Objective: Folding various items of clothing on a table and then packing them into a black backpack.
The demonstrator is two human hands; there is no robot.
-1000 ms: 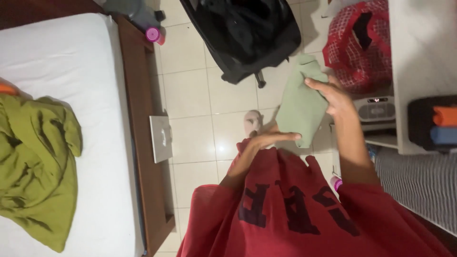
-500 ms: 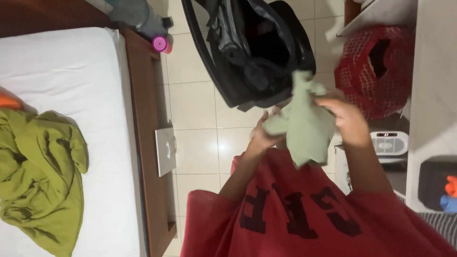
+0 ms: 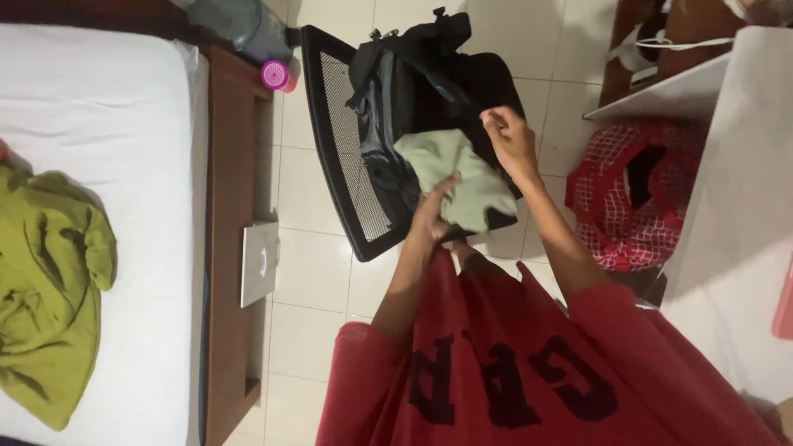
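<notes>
Leftmost, an olive-green garment [image 3: 45, 289] lies crumpled on the white bed [image 3: 124, 124], which fills the left side of the view. Wooden bed frame [image 3: 227, 248] runs along the mattress edge. Just right of the frame, on the tiled floor [image 3: 314, 264], a flat white board [image 3: 258, 263] lies near the frame's side. Farther off, at the head of the frame, a grey jug [image 3: 239, 25] with a pink cap [image 3: 275, 75].

Centre: black suitcase [image 3: 388, 124] lies open on the floor, mesh-lined lid [image 3: 351, 157] thrown to the left, dark contents inside. A pale green cloth [image 3: 454, 177], loosely folded, sits at the near edge of the suitcase opening, touching the dark things in it.

Left hand [image 3: 434, 211] is laid flat against the near-left side of the pale green cloth, fingers together and pressing on it. Right hand [image 3: 508, 136] is at the far-right side of the cloth, fingertips pinched on what looks like a dark edge of the suitcase or its lining; cannot tell exactly which. Both forearms reach out from a red shirt with dark lettering [image 3: 512, 372], nearest the camera.

Right: a red-and-white checked bag [image 3: 615, 223] sits on the floor beside the suitcase, its mouth open. Rightmost, a white desk [image 3: 735, 206] edge, with a wooden chair [image 3: 644, 33] at far right.
</notes>
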